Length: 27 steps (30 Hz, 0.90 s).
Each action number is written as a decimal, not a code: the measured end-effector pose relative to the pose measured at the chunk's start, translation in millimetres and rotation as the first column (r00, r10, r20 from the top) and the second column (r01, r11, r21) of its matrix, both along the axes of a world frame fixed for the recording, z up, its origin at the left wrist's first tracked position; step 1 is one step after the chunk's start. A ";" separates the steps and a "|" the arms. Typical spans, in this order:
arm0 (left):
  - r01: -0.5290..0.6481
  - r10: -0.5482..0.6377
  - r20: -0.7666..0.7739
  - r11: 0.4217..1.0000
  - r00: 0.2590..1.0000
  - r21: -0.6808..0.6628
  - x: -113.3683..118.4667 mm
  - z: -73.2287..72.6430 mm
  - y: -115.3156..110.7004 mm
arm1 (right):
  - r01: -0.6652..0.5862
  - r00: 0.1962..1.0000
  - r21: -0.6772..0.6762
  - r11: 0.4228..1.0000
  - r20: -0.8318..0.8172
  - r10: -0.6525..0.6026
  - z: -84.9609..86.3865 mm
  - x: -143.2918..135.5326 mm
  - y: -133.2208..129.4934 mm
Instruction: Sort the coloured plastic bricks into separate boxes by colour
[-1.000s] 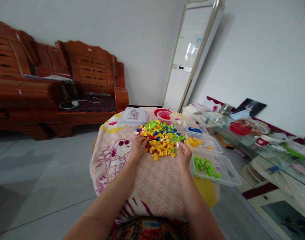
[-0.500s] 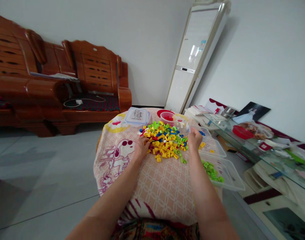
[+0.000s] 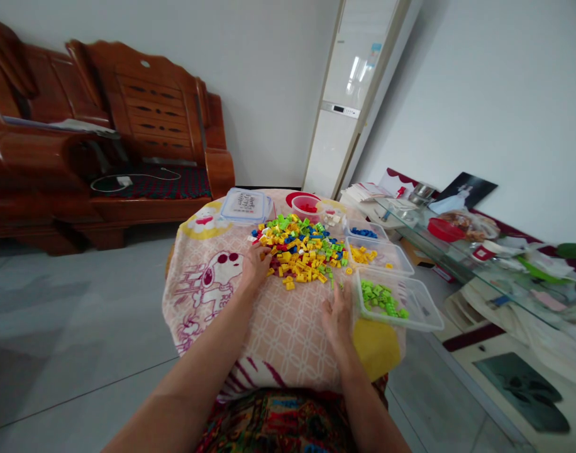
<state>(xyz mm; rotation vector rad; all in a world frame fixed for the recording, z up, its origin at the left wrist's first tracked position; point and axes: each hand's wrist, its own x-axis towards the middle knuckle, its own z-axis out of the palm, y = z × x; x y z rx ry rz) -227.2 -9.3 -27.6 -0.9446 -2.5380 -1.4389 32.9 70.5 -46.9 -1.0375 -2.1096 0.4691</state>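
Observation:
A heap of small toy building bricks (image 3: 302, 251), mostly yellow and green with some blue, red and white, covers the middle of a round table. My left hand (image 3: 256, 264) is at the heap's left edge, its fingers curled against the bricks; what they hold, if anything, is too small to make out. Close to the near right side of the heap, my right hand (image 3: 339, 309) is low over the cloth, thumb and fingers apart, by a few loose green bricks. To its right is a clear tray (image 3: 424, 305) with green bricks.
Behind that tray are a container (image 3: 401, 257) with yellow bricks and another (image 3: 380, 234) with blue ones. A round tub (image 3: 296, 204) holds red bricks near white bricks (image 3: 331, 218). Lids (image 3: 243, 206) lie back left. A cluttered glass shelf (image 3: 462, 261) flanks the table's right.
My right hand has moved from beside the containers back toward me, to the near edge of the heap, and its fingers have spread. My left hand remains at the heap's left edge.

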 end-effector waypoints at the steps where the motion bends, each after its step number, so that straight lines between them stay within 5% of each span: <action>1: -0.001 0.001 0.001 1.000 1.000 -0.003 0.0 0.2 0.1 | -0.007 1.000 -0.030 1.000 -0.002 0.007 0.3 -6.1 3.3; 7: 0.008 -0.008 -0.011 1.000 1.000 -0.012 -1.5 -0.5 0.2 | -0.117 0.987 -0.068 0.991 -0.123 0.108 13.8 -33.6 38.1; 16: 0.017 -0.017 -0.011 1.000 1.000 -0.008 -2.0 -2.5 1.1 | 0.056 0.997 0.067 0.996 -0.053 -0.052 3.8 -25.5 54.2; 23: 0.014 -0.014 -0.017 1.000 1.000 -0.015 -1.8 -1.4 0.5 | 0.095 0.995 -0.066 0.993 -0.013 -0.096 9.9 -43.3 63.7; 27: 0.018 -0.018 -0.016 1.000 1.000 -0.014 -1.6 -0.9 0.3 | 0.057 0.995 -0.029 0.998 -0.076 -0.059 10.5 -41.0 60.9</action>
